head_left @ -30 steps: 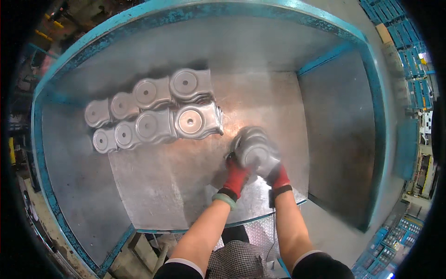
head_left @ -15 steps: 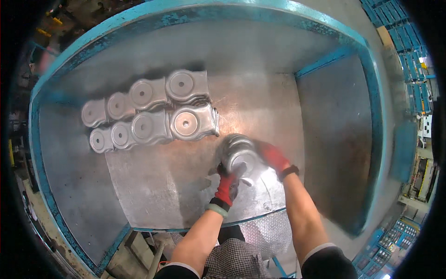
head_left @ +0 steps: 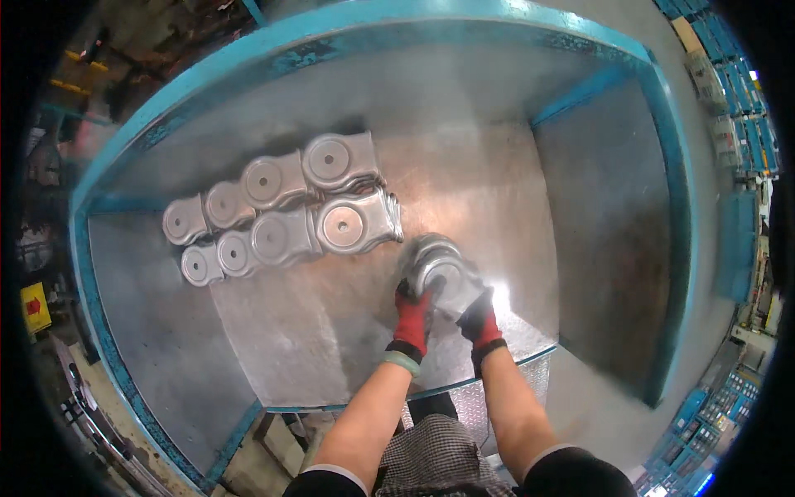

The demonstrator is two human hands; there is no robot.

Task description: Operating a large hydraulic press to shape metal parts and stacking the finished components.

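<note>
Both my hands, in red and black work gloves, grip a short stack of silver stamped metal plates (head_left: pixel 445 275), each with a rounded, ringed end. The stack leans over at the front of the metal bin's floor, its rounded ends pointing away from me. My left hand (head_left: pixel 412 319) is closed on its near left side, thumb on the top plate. My right hand (head_left: pixel 480 321) holds the squared near right corner; its fingertips are partly hidden. Beyond to the left, similar plates lie in two rows of overlapping stacks, a back row (head_left: pixel 286 176) and a front row (head_left: pixel 286 236).
A blue-rimmed steel bin (head_left: pixel 464 18) surrounds the plates, with high walls at the back, left and right. Its low front edge (head_left: pixel 373 401) runs just under my forearms. Blue crates (head_left: pixel 745 91) stand outside at the right, and a yellow sign (head_left: pixel 36 307) at the left.
My right hand, blurred at the stack's right side before, has come toward me onto its near right corner. The left hand stays on the stack. The whole view has shifted slightly.
</note>
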